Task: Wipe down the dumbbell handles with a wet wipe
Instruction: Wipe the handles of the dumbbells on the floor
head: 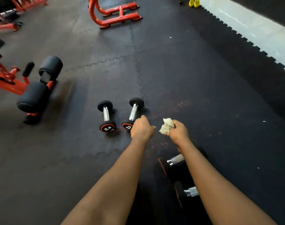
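Two small black 2.5 dumbbells with chrome handles lie side by side on the dark rubber floor: the left dumbbell [106,115] and the right dumbbell [133,112]. My left hand [141,128] hovers over the near end of the right one, fingers curled loosely, holding nothing that I can see. My right hand [178,131] is closed on a crumpled pale wet wipe [166,125], just right of the left hand and off the dumbbells. Two bigger dumbbells lie closer to me, the upper dumbbell [175,160] and the lower dumbbell [189,191], partly hidden under my right forearm.
A red bench with black roller pads [41,88] stands at the left. A red machine frame [115,13] is at the back. Yellow kettlebells [193,2] sit far back right. The mat's toothed edge [245,39] meets a pale floor at the right.
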Available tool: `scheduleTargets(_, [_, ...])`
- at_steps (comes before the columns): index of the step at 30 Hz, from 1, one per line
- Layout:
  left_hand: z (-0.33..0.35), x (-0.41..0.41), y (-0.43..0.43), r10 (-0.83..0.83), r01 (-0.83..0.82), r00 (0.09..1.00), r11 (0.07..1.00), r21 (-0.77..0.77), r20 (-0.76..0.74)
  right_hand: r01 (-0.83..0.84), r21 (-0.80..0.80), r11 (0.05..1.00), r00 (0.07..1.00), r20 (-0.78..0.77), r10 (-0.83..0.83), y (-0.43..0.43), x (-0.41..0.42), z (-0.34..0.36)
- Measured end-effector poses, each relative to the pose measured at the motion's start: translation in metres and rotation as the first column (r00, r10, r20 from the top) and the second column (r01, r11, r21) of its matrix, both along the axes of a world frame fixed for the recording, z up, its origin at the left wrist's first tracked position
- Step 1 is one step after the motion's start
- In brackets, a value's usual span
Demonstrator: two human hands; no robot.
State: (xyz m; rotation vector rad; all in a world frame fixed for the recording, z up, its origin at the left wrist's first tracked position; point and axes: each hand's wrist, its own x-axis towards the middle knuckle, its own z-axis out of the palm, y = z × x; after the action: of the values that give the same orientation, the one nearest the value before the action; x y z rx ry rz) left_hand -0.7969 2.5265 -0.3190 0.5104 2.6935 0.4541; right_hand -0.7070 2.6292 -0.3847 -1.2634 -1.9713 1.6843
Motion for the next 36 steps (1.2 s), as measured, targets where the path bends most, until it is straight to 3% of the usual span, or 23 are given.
scheduleTargets(8, [-0.067,-0.149,-0.04,-0.004,0.0,0.996,0.999,0.045,0.094,-0.035,-0.205,0.978,0.999,-0.026,0.03,-0.005,-0.146,-0.041])
scheduleTargets(11, [-0.101,-0.185,-0.043,0.015,-0.029,0.981,0.997,0.071,0.193,-0.136,-0.058,0.989,0.99,0.037,0.138,-0.01,-0.192,-0.047])
scheduleTargets(13, [-0.122,-0.198,-0.041,0.04,-0.054,0.948,0.998,0.036,0.317,-0.303,0.172,0.937,0.951,0.11,0.288,-0.004,-0.222,-0.055])
scheduleTargets(15, [-0.138,-0.201,-0.038,0.076,-0.078,0.905,0.997,-0.013,0.42,-0.532,0.353,0.769,0.846,0.185,0.501,0.007,-0.243,-0.073])
scheduleTargets(16, [-0.144,-0.201,-0.037,0.102,-0.101,0.883,0.995,-0.027,0.458,-0.681,0.395,0.617,0.729,0.281,0.624,0.013,-0.248,-0.081])
scheduleTargets(18, [-0.157,-0.205,-0.036,0.17,-0.187,0.833,0.982,-0.022,0.526,-0.91,0.38,0.165,0.361,0.531,0.767,0.023,-0.254,-0.101])
scheduleTargets(19, [-0.162,-0.205,-0.036,0.201,-0.241,0.811,0.971,0.0,0.549,-0.945,0.324,-0.037,0.18,0.614,0.769,0.025,-0.254,-0.107])
scheduleTargets(20, [-0.162,-0.203,-0.037,0.212,-0.274,0.803,0.961,0.03,0.556,-0.942,0.29,-0.169,0.069,0.659,0.749,0.027,-0.25,-0.108])
scheduleTargets(21, [-0.163,-0.202,-0.037,0.235,-0.314,0.789,0.948,0.044,0.567,-0.928,0.283,-0.243,0.008,0.665,0.746,0.033,-0.252,-0.107])
scheduleTargets(22, [-0.164,-0.2,-0.037,0.267,-0.355,0.777,0.934,0.046,0.569,-0.92,0.294,-0.26,0.0,0.664,0.748,0.04,-0.26,-0.108])
scheduleTargets(25, [-0.164,-0.194,-0.033,0.308,-0.407,0.766,0.912,0.055,0.564,-0.914,0.369,-0.171,0.135,0.673,0.727,0.051,-0.284,-0.103])
scheduleTargets(27, [-0.163,-0.19,-0.031,0.325,-0.434,0.758,0.898,0.067,0.565,-0.9,0.369,-0.232,0.067,0.642,0.764,0.039,-0.286,-0.104])
scheduleTargets(29, [-0.163,-0.188,-0.029,0.345,-0.459,0.747,0.886,0.066,0.569,-0.863,0.331,-0.381,-0.1,0.628,0.772,0.034,-0.286,-0.105])
scheduleTargets(30, [-0.162,-0.186,-0.028,0.35,-0.465,0.745,0.883,0.067,0.568,-0.863,0.322,-0.389,-0.106,0.638,0.763,0.038,-0.293,-0.103])
scheduleTargets(33, [-0.161,-0.184,-0.025,0.373,-0.492,0.736,0.868,0.069,0.566,-0.886,0.345,-0.309,0.029,0.708,0.705,0.051,-0.321,-0.102])
scheduleTargets(35, [-0.161,-0.186,-0.027,0.372,-0.493,0.727,0.868,0.06,0.577,-0.871,0.328,-0.365,-0.034,0.702,0.711,0.035,-0.317,-0.105])
scheduleTargets(36, [-0.162,-0.186,-0.027,0.37,-0.49,0.722,0.87,0.055,0.584,-0.848,0.302,-0.436,-0.126,0.684,0.718,0.027,-0.309,-0.11])
